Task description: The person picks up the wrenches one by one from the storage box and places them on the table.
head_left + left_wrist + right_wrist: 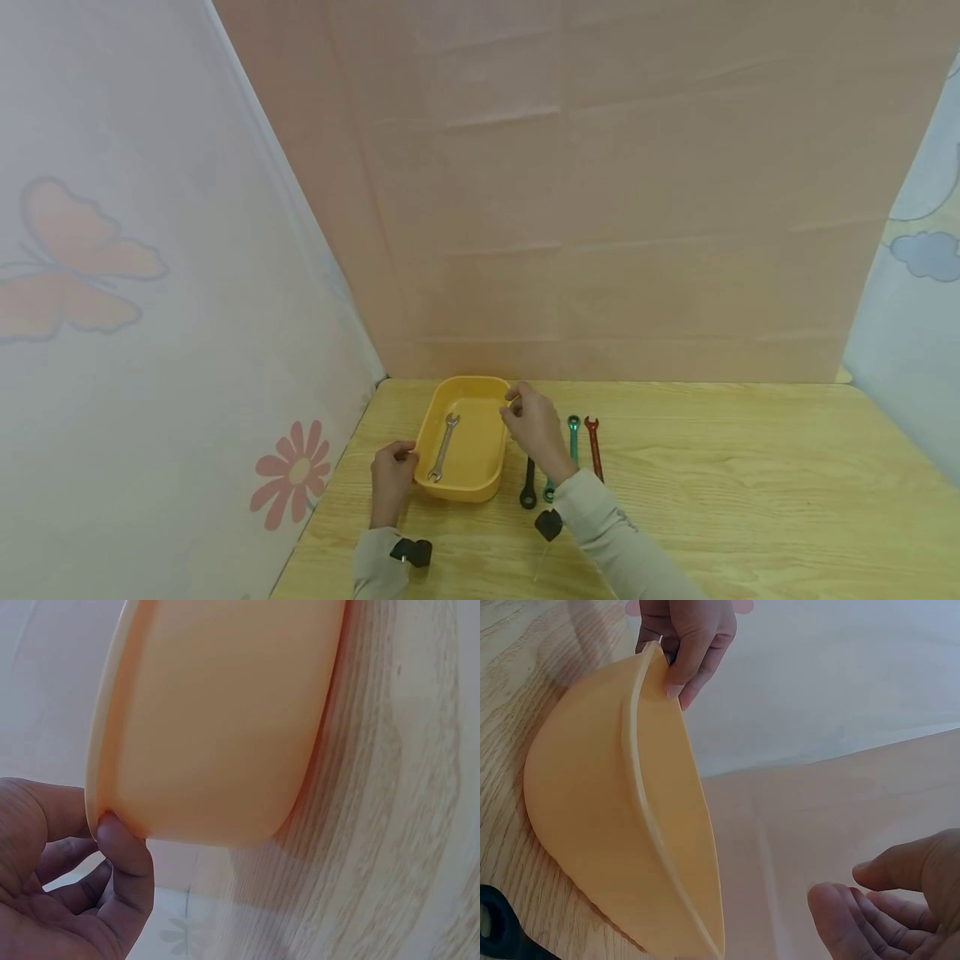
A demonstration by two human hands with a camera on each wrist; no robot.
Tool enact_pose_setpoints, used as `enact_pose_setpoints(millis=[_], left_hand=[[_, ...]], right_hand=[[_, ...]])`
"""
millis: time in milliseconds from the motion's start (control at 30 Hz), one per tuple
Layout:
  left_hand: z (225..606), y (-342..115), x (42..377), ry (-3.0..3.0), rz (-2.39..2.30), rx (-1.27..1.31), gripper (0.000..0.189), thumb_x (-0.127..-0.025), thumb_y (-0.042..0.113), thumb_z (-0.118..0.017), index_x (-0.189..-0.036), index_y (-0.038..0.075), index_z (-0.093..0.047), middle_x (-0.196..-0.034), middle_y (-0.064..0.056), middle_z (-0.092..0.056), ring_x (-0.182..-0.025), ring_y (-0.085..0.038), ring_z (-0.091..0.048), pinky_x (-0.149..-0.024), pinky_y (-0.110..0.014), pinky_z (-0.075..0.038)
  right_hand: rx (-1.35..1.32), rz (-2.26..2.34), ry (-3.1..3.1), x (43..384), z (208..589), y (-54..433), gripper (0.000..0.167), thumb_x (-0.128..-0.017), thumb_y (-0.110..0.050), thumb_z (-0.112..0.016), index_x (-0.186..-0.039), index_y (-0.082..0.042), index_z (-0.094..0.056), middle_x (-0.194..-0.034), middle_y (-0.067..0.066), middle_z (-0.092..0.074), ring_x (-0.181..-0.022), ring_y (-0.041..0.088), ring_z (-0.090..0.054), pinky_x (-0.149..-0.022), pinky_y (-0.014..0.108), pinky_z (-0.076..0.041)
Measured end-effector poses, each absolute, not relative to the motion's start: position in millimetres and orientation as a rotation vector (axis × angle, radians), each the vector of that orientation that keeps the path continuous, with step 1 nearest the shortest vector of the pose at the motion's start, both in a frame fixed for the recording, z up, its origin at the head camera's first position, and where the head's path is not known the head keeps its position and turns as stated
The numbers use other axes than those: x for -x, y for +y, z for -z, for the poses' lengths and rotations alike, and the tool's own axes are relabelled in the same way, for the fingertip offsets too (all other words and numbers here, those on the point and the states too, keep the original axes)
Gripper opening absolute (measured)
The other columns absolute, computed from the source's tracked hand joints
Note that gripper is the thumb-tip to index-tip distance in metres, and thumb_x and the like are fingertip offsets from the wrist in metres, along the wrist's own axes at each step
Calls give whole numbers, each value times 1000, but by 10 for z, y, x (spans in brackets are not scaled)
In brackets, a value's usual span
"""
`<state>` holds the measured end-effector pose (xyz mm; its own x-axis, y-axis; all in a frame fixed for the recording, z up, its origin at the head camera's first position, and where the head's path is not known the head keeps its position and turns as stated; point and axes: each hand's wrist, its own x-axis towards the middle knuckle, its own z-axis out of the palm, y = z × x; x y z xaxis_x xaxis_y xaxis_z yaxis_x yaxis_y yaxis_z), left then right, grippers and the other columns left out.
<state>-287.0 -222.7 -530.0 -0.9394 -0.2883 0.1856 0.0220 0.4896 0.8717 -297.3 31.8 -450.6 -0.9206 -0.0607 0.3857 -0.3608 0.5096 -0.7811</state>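
Note:
A yellow plastic tray point(465, 492) stands on the table, with a silver wrench point(444, 450) lying along its left side. My left hand point(393, 479) pinches the tray's near left rim between thumb and fingers; the left wrist view shows this grip up close. Over the far right rim is my right hand point(534, 425), its fingers loosely bent. The right wrist view shows that hand point(896, 900) apart from the tray, with nothing between thumb and fingers. Partly hidden under the right forearm are a black wrench point(528, 487), a green wrench point(573, 433) and a red wrench point(594, 446).
A green ring end point(549, 494) shows beside the black wrench; whether it belongs to a separate wrench is hidden. Wood-grain tabletop point(750, 483) extends to the right. A pinkish sheet point(637, 250) hangs behind, and a printed white sheet point(187, 292) borders the left.

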Motion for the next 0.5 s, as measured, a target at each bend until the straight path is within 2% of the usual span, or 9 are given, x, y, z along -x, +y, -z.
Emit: enact_pose_setpoints(millis=[500], left_hand=[[5270, -2207, 2849, -2413, 1428, -201, 18, -88, -6, -65, -104, -12, -71, -82, -15, -68, -64, -17, -60, -48, -24, -50]], right_hand=[[-384, -1408, -2443, 2987, 4523, 209, 21, -91, -3, -70, -109, 2, -61, -77, 5, -66, -52, 8, -59, -46, 21, -50]])
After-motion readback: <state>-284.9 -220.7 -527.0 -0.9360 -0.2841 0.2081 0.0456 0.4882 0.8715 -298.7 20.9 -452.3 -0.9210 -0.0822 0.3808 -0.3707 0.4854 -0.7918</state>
